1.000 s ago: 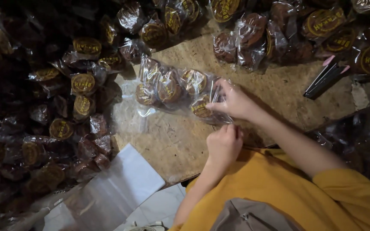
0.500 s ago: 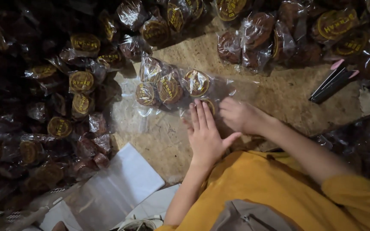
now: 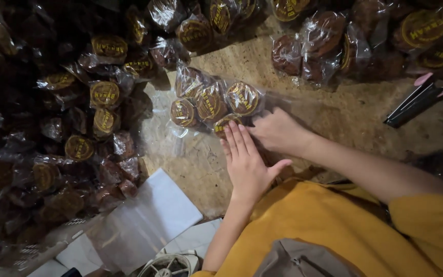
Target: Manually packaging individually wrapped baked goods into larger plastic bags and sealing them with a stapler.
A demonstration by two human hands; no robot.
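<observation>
A clear plastic bag (image 3: pixel 208 102) holding several round brown wrapped cakes with gold labels lies on the wooden board (image 3: pixel 365 118). My left hand (image 3: pixel 247 161) rests flat with fingers together, pressing the near end of the bag. My right hand (image 3: pixel 278 131) lies just beyond it, curled over the bag's edge next to one cake (image 3: pixel 224 123); its fingertips are hidden under the left hand.
Heaps of wrapped cakes (image 3: pixel 93 92) cover the left side and the top (image 3: pixel 329 46). A dark clip-like tool with pink tips (image 3: pixel 414 102) lies at right. Clear empty bags (image 3: pixel 149 215) are stacked near my yellow sleeve.
My left hand went from a fist below the bag to a flat palm pressed on its end. My right hand slid lower onto the bag's edge.
</observation>
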